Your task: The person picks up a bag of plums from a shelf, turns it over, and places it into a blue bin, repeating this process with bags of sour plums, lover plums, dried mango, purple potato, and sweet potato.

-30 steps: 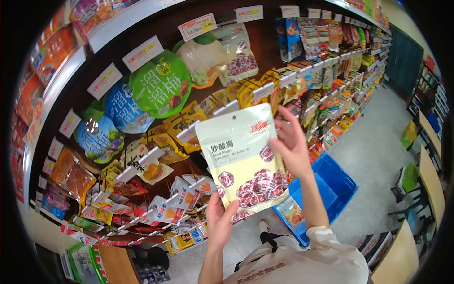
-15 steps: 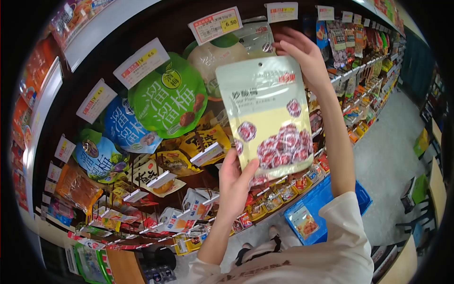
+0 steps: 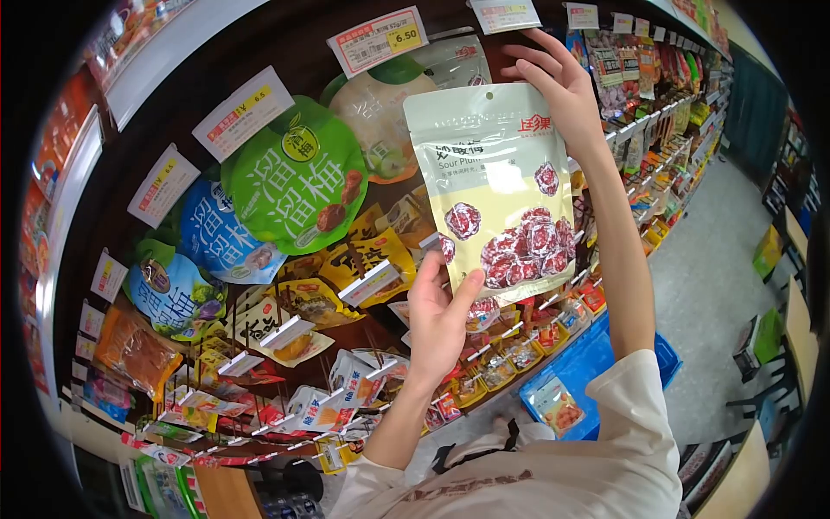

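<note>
My left hand (image 3: pixel 437 316) grips the lower left edge of a bag of sour plums (image 3: pixel 494 186), thumb on the front and fingers behind. The pale green and yellow bag is upright, its printed front facing me. My right hand (image 3: pixel 566 99) is by the bag's top right corner, fingers stretched out apart just under a white price tag (image 3: pixel 504 14). Behind the bag's top hangs a similar pale bag (image 3: pixel 456 62). To its left hang a whitish round bag (image 3: pixel 376 117) and a green round bag (image 3: pixel 298 177).
Blue snack bags (image 3: pixel 226 238) and yellow packets (image 3: pixel 367 264) hang on hooks at left and below. On the floor beside me, a blue crate (image 3: pixel 666 359) holds a snack bag (image 3: pixel 558 408). Shelves run along the right, past a grey floor (image 3: pixel 692 251).
The sour plum bag has tilted, so its print reads clearer. My right hand's fingers have spread and reach up nearer the price tag. The view has shifted slightly.
</note>
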The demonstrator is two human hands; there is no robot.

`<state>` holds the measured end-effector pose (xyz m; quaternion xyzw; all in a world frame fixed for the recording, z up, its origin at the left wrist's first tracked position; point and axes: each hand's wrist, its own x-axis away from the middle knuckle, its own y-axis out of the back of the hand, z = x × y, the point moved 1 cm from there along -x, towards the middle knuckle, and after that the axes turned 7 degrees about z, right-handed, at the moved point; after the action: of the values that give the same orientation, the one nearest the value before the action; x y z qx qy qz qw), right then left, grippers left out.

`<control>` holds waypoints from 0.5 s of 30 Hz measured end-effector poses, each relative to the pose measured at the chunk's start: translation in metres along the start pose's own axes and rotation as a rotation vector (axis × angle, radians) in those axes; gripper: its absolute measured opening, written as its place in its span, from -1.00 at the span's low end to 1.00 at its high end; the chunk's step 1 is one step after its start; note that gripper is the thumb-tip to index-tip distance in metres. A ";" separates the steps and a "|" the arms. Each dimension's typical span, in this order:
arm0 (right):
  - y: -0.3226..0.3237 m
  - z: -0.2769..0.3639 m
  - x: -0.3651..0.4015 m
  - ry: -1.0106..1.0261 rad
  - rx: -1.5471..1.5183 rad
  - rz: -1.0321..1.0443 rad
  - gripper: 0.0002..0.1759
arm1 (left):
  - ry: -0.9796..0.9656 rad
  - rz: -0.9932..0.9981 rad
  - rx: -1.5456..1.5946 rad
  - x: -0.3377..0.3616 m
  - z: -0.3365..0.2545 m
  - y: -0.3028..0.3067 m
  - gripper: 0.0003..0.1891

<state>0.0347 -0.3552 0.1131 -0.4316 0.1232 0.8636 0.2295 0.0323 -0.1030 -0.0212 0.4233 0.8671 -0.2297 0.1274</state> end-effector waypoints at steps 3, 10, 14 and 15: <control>0.006 -0.009 -0.002 0.057 -0.018 0.060 -0.39 | -0.031 -0.019 -0.022 -0.005 0.004 -0.003 -0.69; 0.018 -0.015 -0.005 0.192 0.087 0.085 -0.39 | -0.021 -0.048 0.026 -0.010 0.001 -0.013 -0.70; 0.014 0.010 -0.006 0.099 -0.016 0.028 -0.33 | -0.070 -0.080 0.017 -0.023 -0.004 -0.019 -0.73; 0.015 0.018 -0.006 0.063 0.021 0.051 -0.24 | -0.100 -0.068 -0.006 -0.027 -0.005 -0.021 -0.75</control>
<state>0.0177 -0.3627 0.1288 -0.4531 0.1503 0.8537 0.2082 0.0322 -0.1302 0.0005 0.3814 0.8741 -0.2521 0.1640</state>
